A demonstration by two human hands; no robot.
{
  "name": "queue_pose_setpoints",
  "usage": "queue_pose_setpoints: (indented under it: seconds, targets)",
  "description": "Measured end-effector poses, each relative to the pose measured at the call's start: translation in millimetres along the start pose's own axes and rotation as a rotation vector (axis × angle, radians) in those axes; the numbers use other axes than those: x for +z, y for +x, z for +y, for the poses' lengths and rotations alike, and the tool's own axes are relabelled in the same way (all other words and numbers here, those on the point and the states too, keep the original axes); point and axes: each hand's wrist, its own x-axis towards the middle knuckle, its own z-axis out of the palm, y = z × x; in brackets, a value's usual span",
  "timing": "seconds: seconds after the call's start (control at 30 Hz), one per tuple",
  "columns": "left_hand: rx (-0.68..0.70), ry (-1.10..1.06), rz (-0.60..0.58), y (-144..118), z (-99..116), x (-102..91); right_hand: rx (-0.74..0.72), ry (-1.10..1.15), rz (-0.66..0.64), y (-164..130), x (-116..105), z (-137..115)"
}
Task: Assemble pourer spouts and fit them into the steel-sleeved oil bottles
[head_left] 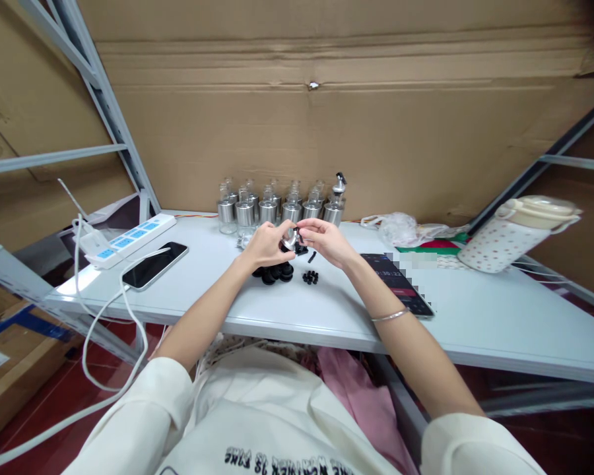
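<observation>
Between my two hands, above the table, is a shiny metal pourer spout (290, 241). My left hand (265, 245) is closed around its side. The fingertips of my right hand (325, 240) pinch a small dark part at the spout's top; the fingers partly hide it. Black round stoppers (275, 272) lie in a pile below my left hand. Several tiny black pieces (310, 277) and a black strip (312, 256) rest nearer my right hand. Behind stand rows of glass bottles with metal sleeves (268, 211). One bottle (333, 212) at the right end carries a pourer with a black cap.
On the left are a white power strip (133, 239), a phone (155, 266) and a loose white cable (123, 290). A tablet (400, 287), a plastic bag (395, 227) and a dotted white flask (509, 236) are to the right. Cardboard (297, 132) walls off the back.
</observation>
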Motion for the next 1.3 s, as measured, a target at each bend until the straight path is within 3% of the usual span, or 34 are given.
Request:
queue_pose_setpoints:
  seconds: [0.2,0.37,0.9,1.1,1.3]
  targets:
    - [0.001,-0.037,0.068,0,2,0.6,0.138,0.065,-0.266,-3,2,6]
    - [0.004,-0.053,0.081,0,4,0.2,0.13,0.092,-0.342,-3,1,11]
    - [-0.046,-0.076,0.096,0,7,-2.0,0.089,0.13,-0.323,-5,5,11]
    - [-0.025,-0.041,0.105,0,4,-1.0,0.116,0.136,-0.199,-4,8,6]
    - [-0.011,0.004,0.035,1,5,-3.0,0.107,0.153,-0.146,-3,9,4]
